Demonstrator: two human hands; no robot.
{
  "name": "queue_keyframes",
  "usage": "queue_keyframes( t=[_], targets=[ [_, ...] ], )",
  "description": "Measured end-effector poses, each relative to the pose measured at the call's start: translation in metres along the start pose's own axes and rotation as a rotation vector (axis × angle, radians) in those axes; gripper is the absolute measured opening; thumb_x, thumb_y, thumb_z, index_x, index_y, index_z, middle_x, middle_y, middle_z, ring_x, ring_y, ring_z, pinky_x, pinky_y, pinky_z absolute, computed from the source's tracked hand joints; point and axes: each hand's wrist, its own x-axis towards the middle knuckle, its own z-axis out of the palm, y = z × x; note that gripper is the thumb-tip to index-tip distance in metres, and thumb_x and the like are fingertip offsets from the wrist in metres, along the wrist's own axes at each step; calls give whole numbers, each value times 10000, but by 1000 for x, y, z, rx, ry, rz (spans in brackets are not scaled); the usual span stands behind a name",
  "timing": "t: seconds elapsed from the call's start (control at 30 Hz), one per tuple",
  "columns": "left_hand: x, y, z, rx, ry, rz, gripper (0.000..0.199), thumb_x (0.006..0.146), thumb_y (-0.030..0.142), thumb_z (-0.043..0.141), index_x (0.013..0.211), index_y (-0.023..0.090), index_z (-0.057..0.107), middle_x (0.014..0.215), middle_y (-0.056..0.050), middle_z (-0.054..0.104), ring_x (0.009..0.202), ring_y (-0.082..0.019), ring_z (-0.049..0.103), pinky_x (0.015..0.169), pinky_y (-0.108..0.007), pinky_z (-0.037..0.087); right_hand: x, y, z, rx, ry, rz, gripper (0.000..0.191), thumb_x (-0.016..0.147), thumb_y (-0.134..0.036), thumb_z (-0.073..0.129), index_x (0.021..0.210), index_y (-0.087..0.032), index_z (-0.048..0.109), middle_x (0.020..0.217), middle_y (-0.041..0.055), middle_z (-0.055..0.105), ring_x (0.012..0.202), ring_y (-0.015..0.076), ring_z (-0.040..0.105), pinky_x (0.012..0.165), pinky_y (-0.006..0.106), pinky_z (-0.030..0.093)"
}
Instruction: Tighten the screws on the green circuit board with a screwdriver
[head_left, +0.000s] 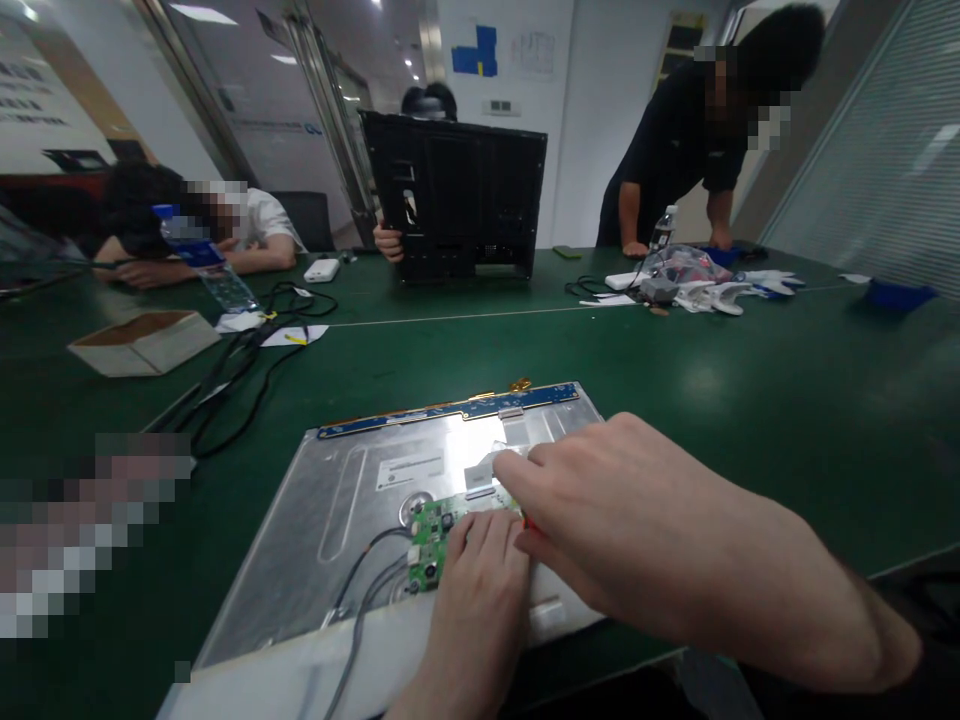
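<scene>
The green desk (712, 430) carries a metal-backed display panel (292, 570) on its near side, with a green circuit board (427, 550) on the panel's back. The left hand (484, 575) rests bent fingers on the board; whether it grips anything is hidden. The right hand (600, 500) curls closed around a mostly covered red object (530, 522). Across the desk a person holds up a black screen housing (465, 190); another leans near slatted blinds (885, 150). A cardboard box (172, 350) sits beside black cables (238, 352).
</scene>
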Motion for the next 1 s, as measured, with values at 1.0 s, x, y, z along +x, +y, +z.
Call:
queue_keyframes(
  t=[1.0],
  targets=[
    [3, -4, -7, 12, -45, 22, 131, 828, 87, 535, 867, 184, 614, 846, -63, 652, 846, -245, 582, 840, -398, 428, -21, -6, -35, 32, 120, 61, 129, 826, -240, 652, 792, -213, 530, 647, -37, 619, 490, 121, 486, 461, 295, 192]
  ],
)
